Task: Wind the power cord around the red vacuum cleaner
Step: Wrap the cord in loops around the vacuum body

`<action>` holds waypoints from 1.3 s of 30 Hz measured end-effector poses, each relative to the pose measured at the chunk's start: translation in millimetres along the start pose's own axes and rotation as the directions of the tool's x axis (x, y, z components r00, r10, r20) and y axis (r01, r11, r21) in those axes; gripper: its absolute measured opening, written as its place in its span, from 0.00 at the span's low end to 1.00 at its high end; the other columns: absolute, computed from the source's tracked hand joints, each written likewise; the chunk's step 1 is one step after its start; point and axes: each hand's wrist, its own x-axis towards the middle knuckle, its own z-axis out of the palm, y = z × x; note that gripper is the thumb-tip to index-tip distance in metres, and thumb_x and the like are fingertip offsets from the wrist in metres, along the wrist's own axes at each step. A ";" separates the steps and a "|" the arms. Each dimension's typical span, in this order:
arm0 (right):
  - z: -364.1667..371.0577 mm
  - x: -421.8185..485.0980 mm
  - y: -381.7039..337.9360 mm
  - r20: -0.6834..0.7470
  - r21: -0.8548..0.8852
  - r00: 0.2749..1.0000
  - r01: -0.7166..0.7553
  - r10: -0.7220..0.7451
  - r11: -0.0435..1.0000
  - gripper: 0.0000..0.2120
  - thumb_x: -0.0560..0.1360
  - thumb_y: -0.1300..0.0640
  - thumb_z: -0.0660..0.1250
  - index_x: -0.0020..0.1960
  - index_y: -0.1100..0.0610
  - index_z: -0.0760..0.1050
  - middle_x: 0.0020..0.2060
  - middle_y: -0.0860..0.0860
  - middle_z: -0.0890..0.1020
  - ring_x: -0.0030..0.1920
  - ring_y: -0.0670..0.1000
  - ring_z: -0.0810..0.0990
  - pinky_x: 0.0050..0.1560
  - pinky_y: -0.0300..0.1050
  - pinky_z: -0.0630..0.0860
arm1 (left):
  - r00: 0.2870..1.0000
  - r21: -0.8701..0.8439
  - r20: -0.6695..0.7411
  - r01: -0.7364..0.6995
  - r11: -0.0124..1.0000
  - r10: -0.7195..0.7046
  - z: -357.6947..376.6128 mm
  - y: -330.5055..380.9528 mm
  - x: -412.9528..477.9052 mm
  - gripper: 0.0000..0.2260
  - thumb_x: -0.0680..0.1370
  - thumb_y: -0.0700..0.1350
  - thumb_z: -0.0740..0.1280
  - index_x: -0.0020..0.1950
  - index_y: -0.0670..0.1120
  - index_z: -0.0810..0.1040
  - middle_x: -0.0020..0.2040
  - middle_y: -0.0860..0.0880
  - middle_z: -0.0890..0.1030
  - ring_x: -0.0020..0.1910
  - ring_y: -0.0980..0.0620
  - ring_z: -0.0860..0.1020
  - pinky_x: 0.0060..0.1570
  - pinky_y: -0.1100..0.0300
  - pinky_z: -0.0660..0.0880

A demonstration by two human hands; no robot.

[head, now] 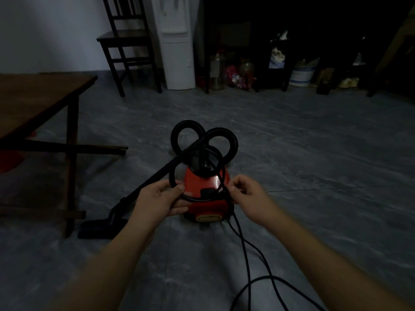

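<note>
- The vacuum cleaner (199,181) sits on the grey floor (314,176) straight ahead of the person. Its thick hose (174,136) is coiled in loops on top.
- The floor nozzle (98,227) lies off to the left, beside the wooden table (33,97).
- The left hand (157,199) is curled round a thin black loop at the left flank of the red body, thumb pressed on top. The loop looks to be a turn of the power cord (238,227), though the dim light leaves that a judgement.
- The right hand (246,194) pinches the cord between thumb and fingers, right against the right flank of the body.
- From that pinch the cord drops to the floor and trails toward the person in loose curves that run out of the bottom of the frame. The plug is not in view.
- Step in hand: winding is under way. One turn seems laid over the body, and a good deal of slack is left on the floor.
- Next move, as I judge it: the left hand pins the laid turn so it cannot slip. The right hand draws up slack and carries it round the body under light tension, clear of the hose loops.
- Risk: the loose curves on the floor may kink or snag.
</note>
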 end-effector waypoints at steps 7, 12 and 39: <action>-0.4 0.7 -3.5 -0.073 0.047 0.997 0.020 -0.016 0.999 0.04 0.78 0.60 0.68 0.46 0.53 0.77 0.40 0.51 0.79 0.42 0.48 0.78 0.49 0.50 0.78 | 0.998 0.216 -0.052 -0.033 0.976 0.045 -0.5 -5.1 1.0 0.03 0.79 0.39 0.69 0.45 0.41 0.80 0.33 0.43 0.85 0.34 0.47 0.86 0.40 0.50 0.83; -1.9 1.5 -1.6 -0.033 0.083 0.999 -0.010 0.013 0.997 0.08 0.78 0.60 0.68 0.56 0.55 0.82 0.47 0.58 0.85 0.48 0.51 0.84 0.57 0.51 0.80 | 0.999 0.234 -0.031 -0.022 0.972 0.030 1.5 -3.5 -1.0 0.03 0.79 0.38 0.67 0.47 0.40 0.79 0.30 0.47 0.84 0.30 0.50 0.84 0.35 0.55 0.82; -5.3 -2.9 -13.1 0.055 0.092 0.998 -0.015 0.010 0.996 0.09 0.82 0.62 0.62 0.52 0.53 0.80 0.44 0.45 0.84 0.42 0.36 0.81 0.40 0.31 0.75 | 0.990 0.227 -0.066 -0.108 0.968 0.126 -5.1 -8.3 9.9 0.13 0.74 0.39 0.74 0.57 0.44 0.78 0.41 0.49 0.84 0.42 0.51 0.84 0.42 0.56 0.82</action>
